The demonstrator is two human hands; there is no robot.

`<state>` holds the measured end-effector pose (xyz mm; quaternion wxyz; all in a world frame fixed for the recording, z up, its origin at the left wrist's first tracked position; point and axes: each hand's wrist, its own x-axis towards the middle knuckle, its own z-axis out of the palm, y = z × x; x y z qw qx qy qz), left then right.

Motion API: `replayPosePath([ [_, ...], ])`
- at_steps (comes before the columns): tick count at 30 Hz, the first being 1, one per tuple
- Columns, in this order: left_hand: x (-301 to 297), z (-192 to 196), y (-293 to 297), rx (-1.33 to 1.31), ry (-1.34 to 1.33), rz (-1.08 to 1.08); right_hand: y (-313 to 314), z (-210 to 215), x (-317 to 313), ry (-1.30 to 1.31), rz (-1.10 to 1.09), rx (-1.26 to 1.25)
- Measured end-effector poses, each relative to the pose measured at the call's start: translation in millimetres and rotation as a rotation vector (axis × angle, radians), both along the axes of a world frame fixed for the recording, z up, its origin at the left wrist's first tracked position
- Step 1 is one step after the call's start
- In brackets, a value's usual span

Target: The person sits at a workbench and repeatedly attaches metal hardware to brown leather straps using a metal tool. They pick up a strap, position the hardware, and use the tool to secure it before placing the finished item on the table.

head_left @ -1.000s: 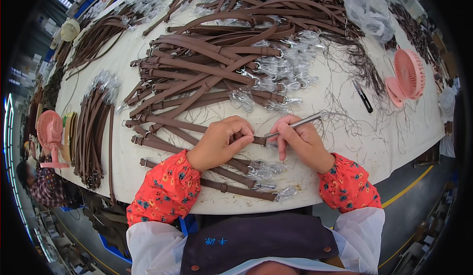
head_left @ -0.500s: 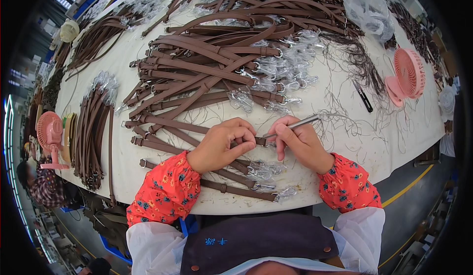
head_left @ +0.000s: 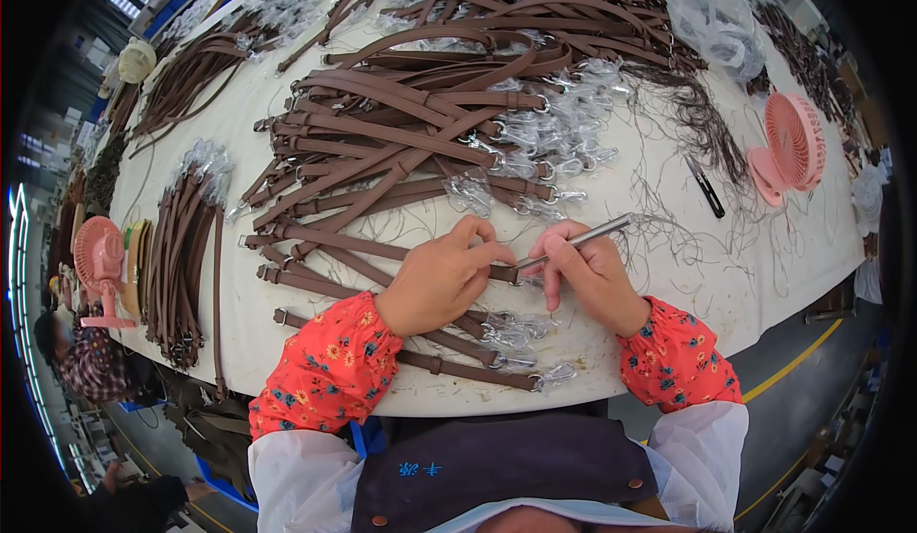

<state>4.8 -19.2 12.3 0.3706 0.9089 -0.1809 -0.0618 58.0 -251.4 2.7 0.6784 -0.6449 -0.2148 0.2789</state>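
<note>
The person is leaning over the white table (head_left: 669, 275) and working right at its near edge, both hands drawn close together over one brown strap (head_left: 382, 251). The left hand (head_left: 435, 280) is curling over the strap's end, thumb and forefinger pinching it just where the metal fitting sits, though the fitting itself is mostly hidden under the fingers. The right hand (head_left: 587, 275) is gripping a slim silver tool (head_left: 583, 239) like a pen, fingers closed around its shaft, with the tip pointing left and down into the pinched end of the strap. The strap is running away to the person's left, its long axis lying nearly level across the table, so the left hand is sitting on it while the right is meeting it only through the tool's tip. The strap is looking flat, narrow and matte brown, with a small buckle partway along. Behind the hands a big heap of brown straps (head_left: 430, 113) with plastic-wrapped clasps is spreading over the table, a bundle of straps (head_left: 186, 246) is lying off to the left, black snips (head_left: 705, 186) and a pink fan (head_left: 788, 146) are sitting to the right, well apart from the work.
</note>
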Motion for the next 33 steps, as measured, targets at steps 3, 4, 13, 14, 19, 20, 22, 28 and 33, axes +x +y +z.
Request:
replayPosePath([
  [3, 2.4, -10.0, 5.0, -0.052, -0.122, -0.019, 0.1, -1.4, 0.3, -0.016, 0.019, -0.001],
  [4, 2.2, -10.5, 6.9, -0.052, -0.113, -0.019, 0.2, -2.0, 0.5, -0.017, 0.032, 0.0],
  [13, 1.5, -18.6, 4.5, -0.021, -0.175, -0.003, -1.3, -0.8, 0.8, -0.053, 0.098, -0.032],
  [14, 1.8, -19.0, 6.4, -0.041, -0.163, -0.011, -0.8, 1.3, 0.6, -0.046, 0.103, -0.043],
  [19, 2.7, -18.3, 9.7, -0.093, -0.143, -0.048, -0.1, 3.8, -0.6, -0.022, 0.101, -0.053],
  [20, 2.7, -17.8, 9.6, -0.097, -0.147, -0.047, 0.1, 3.6, -0.7, -0.019, 0.101, -0.054],
  [22, 2.6, -17.1, 9.6, -0.102, -0.151, -0.048, 0.3, 3.8, -0.6, -0.017, 0.104, -0.059],
  [28, 2.0, -16.3, 10.4, -0.109, -0.136, -0.058, 0.5, 5.9, -0.2, -0.015, 0.108, -0.088],
  [33, 1.9, -16.6, 11.6, -0.109, -0.127, -0.071, 0.7, 4.7, 0.0, -0.022, 0.107, -0.116],
])
